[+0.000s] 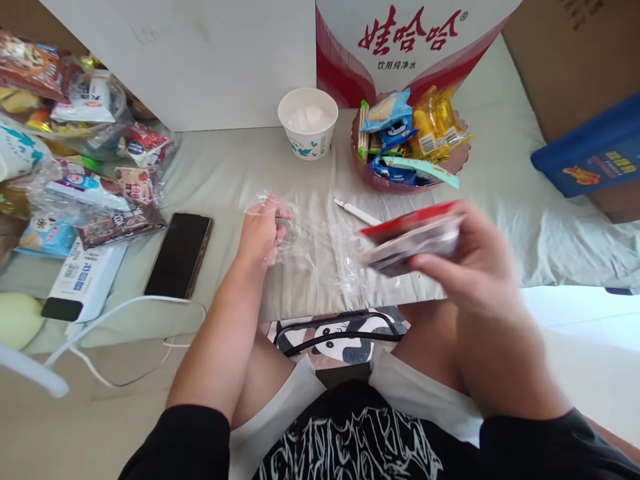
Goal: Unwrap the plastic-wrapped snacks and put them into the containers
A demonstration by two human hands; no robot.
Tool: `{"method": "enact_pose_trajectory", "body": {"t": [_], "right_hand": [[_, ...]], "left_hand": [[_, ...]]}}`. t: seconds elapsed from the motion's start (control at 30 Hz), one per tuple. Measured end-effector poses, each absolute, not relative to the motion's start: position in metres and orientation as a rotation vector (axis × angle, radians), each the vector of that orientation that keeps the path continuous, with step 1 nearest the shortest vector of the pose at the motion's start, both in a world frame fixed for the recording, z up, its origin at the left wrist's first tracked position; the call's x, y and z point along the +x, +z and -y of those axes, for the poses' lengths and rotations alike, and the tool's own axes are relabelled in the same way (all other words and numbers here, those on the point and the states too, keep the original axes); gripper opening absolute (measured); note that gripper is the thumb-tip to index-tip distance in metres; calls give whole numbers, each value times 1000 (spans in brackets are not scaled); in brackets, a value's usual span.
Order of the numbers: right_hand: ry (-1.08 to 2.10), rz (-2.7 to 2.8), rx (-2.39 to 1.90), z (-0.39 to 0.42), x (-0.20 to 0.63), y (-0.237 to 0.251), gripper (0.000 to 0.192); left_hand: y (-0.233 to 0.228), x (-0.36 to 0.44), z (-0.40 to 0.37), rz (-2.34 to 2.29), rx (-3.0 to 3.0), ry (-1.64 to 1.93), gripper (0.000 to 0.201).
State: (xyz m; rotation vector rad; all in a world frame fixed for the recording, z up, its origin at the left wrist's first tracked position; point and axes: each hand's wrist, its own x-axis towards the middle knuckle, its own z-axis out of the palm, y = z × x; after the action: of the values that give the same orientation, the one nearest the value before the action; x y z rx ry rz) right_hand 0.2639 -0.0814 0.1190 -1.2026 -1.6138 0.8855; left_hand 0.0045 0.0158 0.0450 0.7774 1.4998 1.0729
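With fingers and thumb of the right hand (483, 267) clamped on a stack of flat packets (407, 237), holds this tilted above the cloth (220, 170), red on top, dark and clear below, printing too blurred to read. With fingers of the left hand (261, 230) curled closed on crumpled clear plastic (303, 247), grips near its left end, the rest spread toward the packets. Cannot tell of any contact between plastic and packets. Has a slim white tool (356, 211) lying just beyond, partly hidden behind the packets. Farther back, has a paper cup (309, 143) with whitish contents beside a pink bowl (361, 172) of wrapped snacks (395, 127). Well to the left, has a dark phone (179, 255) near a white cord (130, 303).
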Motion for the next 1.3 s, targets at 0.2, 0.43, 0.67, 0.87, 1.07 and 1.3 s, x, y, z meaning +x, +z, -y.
{"method": "enact_pose_trajectory", "body": {"t": [0.2, 0.43, 0.67, 0.87, 1.07, 1.3], "right_hand": [[-95, 1583, -1333, 5, 328, 139, 42], [55, 2205, -1788, -55, 354, 115, 35], [199, 2395, -1838, -76, 331, 109, 54], [-53, 2167, -1724, -46, 319, 123, 56], [296, 2428, -701, 63, 265, 123, 47], [373, 2049, -1368, 83, 201, 88, 58]], "left_hand": [[55, 9, -13, -1452, 732, 1027, 46], [54, 14, -12, -1411, 781, 1033, 50], [51, 14, -12, -1436, 808, 1012, 45], [52, 14, -11, -1443, 843, 1015, 43], [52, 10, -12, -1445, 879, 1028, 43], [42, 5, -8, -1470, 1058, 1026, 48]]}}
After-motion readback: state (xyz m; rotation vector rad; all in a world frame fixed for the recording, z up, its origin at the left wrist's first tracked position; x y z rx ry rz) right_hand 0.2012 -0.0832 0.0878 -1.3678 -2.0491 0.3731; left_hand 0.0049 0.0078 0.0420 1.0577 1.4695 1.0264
